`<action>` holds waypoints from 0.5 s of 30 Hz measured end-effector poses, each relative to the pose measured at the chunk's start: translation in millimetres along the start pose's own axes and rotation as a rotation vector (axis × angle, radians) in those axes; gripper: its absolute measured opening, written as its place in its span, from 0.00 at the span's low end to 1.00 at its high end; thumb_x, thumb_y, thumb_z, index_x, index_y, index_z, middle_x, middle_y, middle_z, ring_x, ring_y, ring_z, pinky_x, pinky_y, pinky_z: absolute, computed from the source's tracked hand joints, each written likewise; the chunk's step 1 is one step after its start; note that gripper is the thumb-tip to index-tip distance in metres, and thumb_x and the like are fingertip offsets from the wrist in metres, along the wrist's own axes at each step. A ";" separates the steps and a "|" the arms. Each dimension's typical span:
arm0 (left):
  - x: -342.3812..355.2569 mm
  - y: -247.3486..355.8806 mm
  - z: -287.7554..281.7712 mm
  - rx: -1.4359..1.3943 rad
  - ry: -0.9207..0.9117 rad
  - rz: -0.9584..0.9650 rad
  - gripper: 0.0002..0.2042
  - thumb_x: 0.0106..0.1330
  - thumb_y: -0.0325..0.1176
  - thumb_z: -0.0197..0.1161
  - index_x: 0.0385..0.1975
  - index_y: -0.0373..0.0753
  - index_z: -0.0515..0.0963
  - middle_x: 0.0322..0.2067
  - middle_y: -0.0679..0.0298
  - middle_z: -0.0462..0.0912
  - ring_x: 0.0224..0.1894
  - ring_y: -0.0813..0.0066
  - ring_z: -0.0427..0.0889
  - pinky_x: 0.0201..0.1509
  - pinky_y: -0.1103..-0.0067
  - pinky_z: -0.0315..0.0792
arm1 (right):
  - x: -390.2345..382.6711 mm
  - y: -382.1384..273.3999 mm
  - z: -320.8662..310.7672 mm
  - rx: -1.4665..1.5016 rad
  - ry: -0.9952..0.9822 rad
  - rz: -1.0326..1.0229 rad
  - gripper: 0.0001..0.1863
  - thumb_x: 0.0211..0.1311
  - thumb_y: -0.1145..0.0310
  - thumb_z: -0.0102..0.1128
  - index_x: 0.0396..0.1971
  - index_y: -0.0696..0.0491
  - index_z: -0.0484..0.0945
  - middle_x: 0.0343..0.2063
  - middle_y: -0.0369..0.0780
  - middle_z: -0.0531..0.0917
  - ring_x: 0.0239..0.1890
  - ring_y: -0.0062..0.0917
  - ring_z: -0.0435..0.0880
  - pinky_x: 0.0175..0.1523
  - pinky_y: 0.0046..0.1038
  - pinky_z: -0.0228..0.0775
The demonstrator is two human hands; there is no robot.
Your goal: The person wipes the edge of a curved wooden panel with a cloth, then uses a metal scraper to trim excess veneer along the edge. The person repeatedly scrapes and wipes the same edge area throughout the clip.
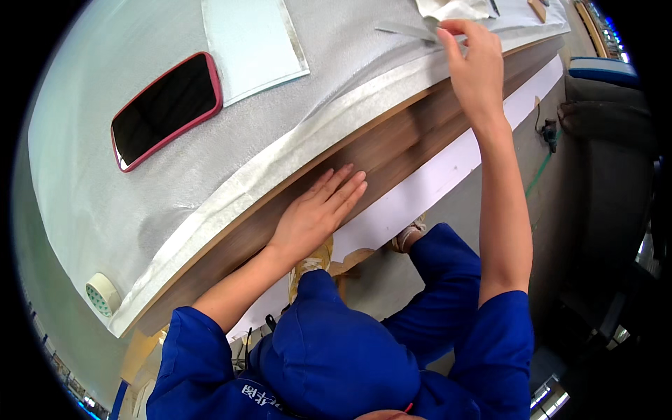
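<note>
My left hand point(313, 215) lies flat, fingers stretched out, on the brown wood-grain side point(392, 143) of a long panel in front of me. At the far right my right hand point(478, 66) is closed, thumb and forefinger pinched on a thin, flat grey strip point(406, 30). The strip points left over the pale sheet point(336, 59) covering the top; its exact kind is unclear. A band of whitish paper or film point(294, 143) runs along the panel's upper edge.
A black-screened phone in a red case point(168, 110) lies on the covering, beside a pale rectangular sheet point(255, 49). A tape roll point(103, 294) stands at the left corner. Crumpled white material point(455, 8) lies beyond my right hand. A black plug point(549, 134) with a green cord is at right.
</note>
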State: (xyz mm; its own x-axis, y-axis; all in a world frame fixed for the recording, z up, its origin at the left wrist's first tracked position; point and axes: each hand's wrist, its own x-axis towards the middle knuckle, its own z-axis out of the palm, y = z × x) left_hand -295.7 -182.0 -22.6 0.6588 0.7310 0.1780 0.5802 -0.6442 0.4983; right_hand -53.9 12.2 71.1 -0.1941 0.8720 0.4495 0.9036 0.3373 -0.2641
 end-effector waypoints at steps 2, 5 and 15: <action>-8.8 -4.5 1.9 -0.160 -0.027 0.069 0.26 0.64 0.25 0.52 0.65 0.40 0.67 0.65 0.59 0.69 0.67 0.59 0.69 0.70 0.64 0.66 | -5.2 -1.9 8.8 -0.008 -0.034 0.004 0.11 0.62 0.64 0.63 0.41 0.53 0.82 0.40 0.41 0.83 0.45 0.39 0.75 0.53 0.35 0.68; -19.3 -14.2 -2.2 -0.263 -0.040 0.100 0.26 0.65 0.29 0.56 0.66 0.39 0.66 0.65 0.57 0.69 0.67 0.57 0.69 0.69 0.65 0.66 | -1.3 9.2 10.9 0.097 -0.115 -0.060 0.12 0.64 0.65 0.64 0.42 0.55 0.82 0.40 0.38 0.84 0.42 0.29 0.78 0.48 0.28 0.68; 4.0 -9.4 -4.0 0.167 -0.170 -0.179 0.35 0.61 0.34 0.63 0.71 0.58 0.60 0.72 0.62 0.58 0.66 0.60 0.67 0.68 0.68 0.64 | 10.9 -24.6 -6.7 0.359 -0.292 0.279 0.12 0.57 0.70 0.69 0.36 0.61 0.79 0.29 0.35 0.81 0.34 0.19 0.76 0.41 0.21 0.68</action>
State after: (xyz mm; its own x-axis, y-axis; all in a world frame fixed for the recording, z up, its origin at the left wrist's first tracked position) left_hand -300.4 -172.1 -23.1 0.6012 0.7974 -0.0518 0.7561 -0.5468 0.3595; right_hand -75.7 11.1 88.2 -0.1099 0.9909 0.0780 0.7589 0.1343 -0.6372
